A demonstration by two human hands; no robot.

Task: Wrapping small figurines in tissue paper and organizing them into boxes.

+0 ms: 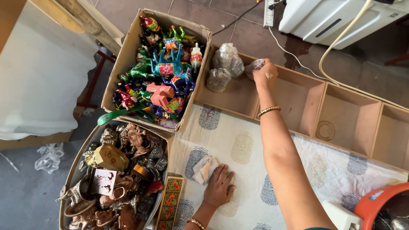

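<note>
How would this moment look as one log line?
left hand: flat on printed cloth, beside crumpled rag | right hand: gripping clear bag in wooden tray

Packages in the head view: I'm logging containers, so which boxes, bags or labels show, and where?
Cardboard box, top centre: brown, open, holds bright painted animal figures.
Second box, bottom left: holds bronze-coloured metal figurines.
Clear bags, wooden tray's left compartment: knotted, greyish contents; right hand grips a third.
Narrow painted box, beside left hand: floral.
Orange tub label, bottom right: small.

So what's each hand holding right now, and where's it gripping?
The right hand grips a clear plastic-wrapped bundle by its top, over the wooden tray. The left hand holds nothing, resting flat beside a crumpled cloth.
</note>
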